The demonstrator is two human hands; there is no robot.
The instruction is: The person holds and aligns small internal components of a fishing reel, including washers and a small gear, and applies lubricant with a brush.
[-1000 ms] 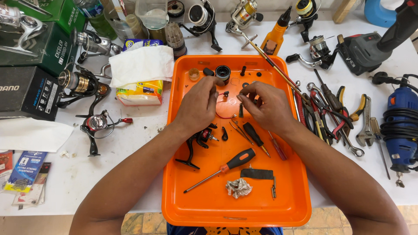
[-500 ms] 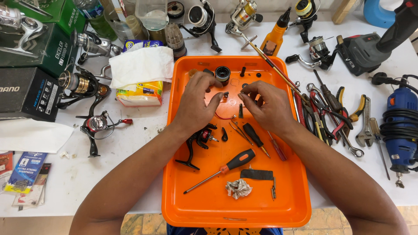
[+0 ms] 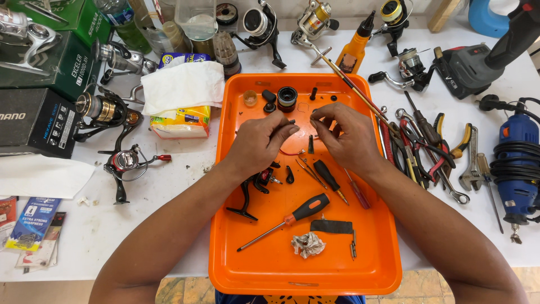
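Small dark parts sit pinched in the fingertips of both hands above the upper middle of the orange tray (image 3: 225, 186). What kind of parts they are I cannot tell, they are too small. The left hand (image 3: 260, 143) has its fingers curled narrow, thumb and first fingers closed on a thin dark piece (image 3: 286, 123). The right hand (image 3: 347, 136) faces it, fingers also bent close together, pinching something tiny (image 3: 313, 120) at their tips. The two hands are very near each other but a small gap stays between the fingertips.

Just below the hands on the tray lie a short black upright piece (image 3: 310, 144), a thin red wire loop (image 3: 288, 152), and a partly stripped black and red reel body (image 3: 256, 188). Lower on the tray rests a screwdriver with a black and orange handle (image 3: 306, 209), lying slanted, and near the tray's lower part a crumpled bit of paper (image 3: 307, 245) beside a flat black strip (image 3: 332, 226). At the tray's top edge stands a round black spool (image 3: 287, 98).

Left of the tray, on the white table (image 3: 169, 197), lie a folded white cloth (image 3: 183, 87) over a yellow packet (image 3: 183, 123), several fishing reels (image 3: 126, 163) and dark and green boxes (image 3: 36, 121). Right of the tray there is a heap of pliers and wrenches (image 3: 436, 149), and further right a blue rotary tool (image 3: 517, 155) with its coiled cable. Above the tray stands an orange bottle with a black nozzle (image 3: 354, 50).
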